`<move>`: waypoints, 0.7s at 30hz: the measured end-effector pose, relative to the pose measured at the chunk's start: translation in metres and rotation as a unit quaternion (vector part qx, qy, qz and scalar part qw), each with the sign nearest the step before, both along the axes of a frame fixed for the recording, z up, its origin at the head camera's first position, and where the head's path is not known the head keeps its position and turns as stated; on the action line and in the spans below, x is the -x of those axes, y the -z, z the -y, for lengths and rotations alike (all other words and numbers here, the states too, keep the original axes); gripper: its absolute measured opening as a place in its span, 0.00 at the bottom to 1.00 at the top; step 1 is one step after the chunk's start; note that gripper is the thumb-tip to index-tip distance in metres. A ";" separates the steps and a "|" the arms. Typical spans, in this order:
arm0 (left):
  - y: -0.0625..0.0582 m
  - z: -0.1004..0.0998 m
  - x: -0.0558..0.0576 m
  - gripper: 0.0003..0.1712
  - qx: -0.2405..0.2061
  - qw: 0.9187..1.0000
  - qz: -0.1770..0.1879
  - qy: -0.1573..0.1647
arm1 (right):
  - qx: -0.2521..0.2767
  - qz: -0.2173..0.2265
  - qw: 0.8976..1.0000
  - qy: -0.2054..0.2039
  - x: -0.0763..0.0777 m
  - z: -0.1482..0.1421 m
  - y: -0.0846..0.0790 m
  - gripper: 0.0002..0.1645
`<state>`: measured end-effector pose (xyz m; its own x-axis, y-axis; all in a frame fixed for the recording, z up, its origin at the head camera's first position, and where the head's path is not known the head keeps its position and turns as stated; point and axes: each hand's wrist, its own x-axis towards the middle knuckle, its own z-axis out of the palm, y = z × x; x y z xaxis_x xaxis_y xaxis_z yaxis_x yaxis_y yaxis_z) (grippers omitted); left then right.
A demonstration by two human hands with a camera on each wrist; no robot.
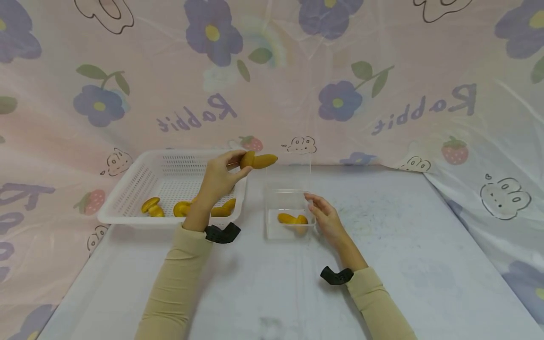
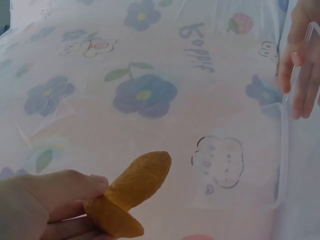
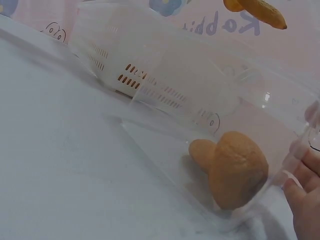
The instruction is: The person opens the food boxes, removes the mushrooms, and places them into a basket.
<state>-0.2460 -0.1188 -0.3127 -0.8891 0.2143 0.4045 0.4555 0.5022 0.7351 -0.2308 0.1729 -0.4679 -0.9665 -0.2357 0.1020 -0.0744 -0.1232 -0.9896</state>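
My left hand [image 1: 221, 177] pinches a brown-yellow mushroom [image 1: 260, 161] between thumb and fingers, raised above the right rim of the white basket. In the left wrist view this mushroom [image 2: 140, 182] has its cap near the fingers and its long stem pointing away. On the table, a clear plastic box [image 1: 272, 231] stands with its transparent lid [image 1: 293, 172] raised at the back. Inside the box lies another mushroom [image 3: 237, 172]. My right hand [image 1: 329, 222] grips the box's right side near the back corner, with fingertips at the rim.
A white perforated basket [image 1: 114, 208] stands left of the box and holds several yellow mushrooms [image 1: 155, 208], partly hidden by my left forearm. Behind the table hangs a curtain [image 1: 272, 104] printed with flowers and rabbits. The table [image 1: 403, 236] extends right of the box.
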 end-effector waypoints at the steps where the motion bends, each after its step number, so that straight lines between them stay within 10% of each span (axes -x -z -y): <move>1: -0.002 0.003 0.001 0.26 -0.005 1.000 0.007 -0.001 | 0.001 0.001 1.000 -0.001 0.000 0.000 0.000 0.27; 21: -0.003 0.080 0.033 0.29 -0.034 0.998 0.034 -0.038 | 0.007 0.001 1.000 0.001 0.003 -0.001 0.002 0.28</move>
<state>-0.2790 -0.1984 -0.3095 -0.9275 0.1198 0.3542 0.3664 0.4803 0.7969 -0.2334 0.1741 -0.4702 -0.9673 -0.2316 0.1036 -0.0728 -0.1377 -0.9878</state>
